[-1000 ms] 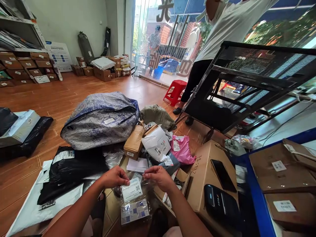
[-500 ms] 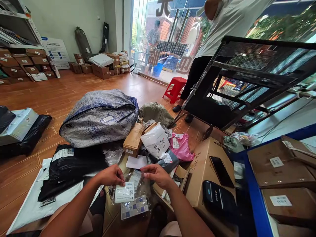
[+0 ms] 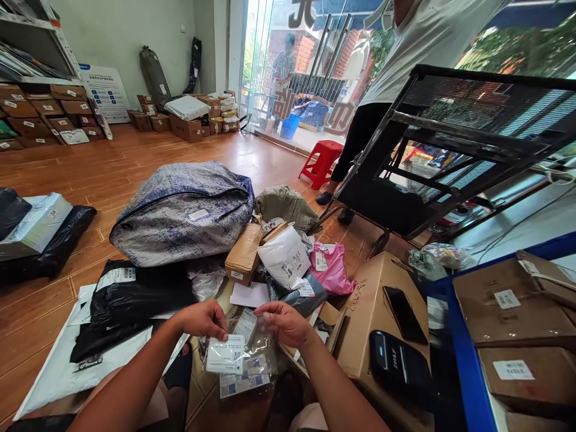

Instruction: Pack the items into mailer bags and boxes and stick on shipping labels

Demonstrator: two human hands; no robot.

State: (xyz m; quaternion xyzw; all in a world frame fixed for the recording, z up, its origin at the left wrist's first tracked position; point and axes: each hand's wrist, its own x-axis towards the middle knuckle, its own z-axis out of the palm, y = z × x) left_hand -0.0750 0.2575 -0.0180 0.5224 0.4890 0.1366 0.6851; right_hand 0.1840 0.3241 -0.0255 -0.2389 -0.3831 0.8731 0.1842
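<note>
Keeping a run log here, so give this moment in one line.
left hand: holding white label | right hand: holding clear bag | nearby: pink parcel

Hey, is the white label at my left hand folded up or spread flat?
Spread flat: the white label at your left hand shows a broad rectangular printed face, square code included, with no fold visible.

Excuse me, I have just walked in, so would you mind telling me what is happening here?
The left hand pinches a white label near its top edge, and the right hand grips a clear plastic packet. Below them shows a piece with blue and pale squares. Parcels lie around, including a pink bag. A phone and a black device rest on a cardboard box. Another person stands beyond.
</note>
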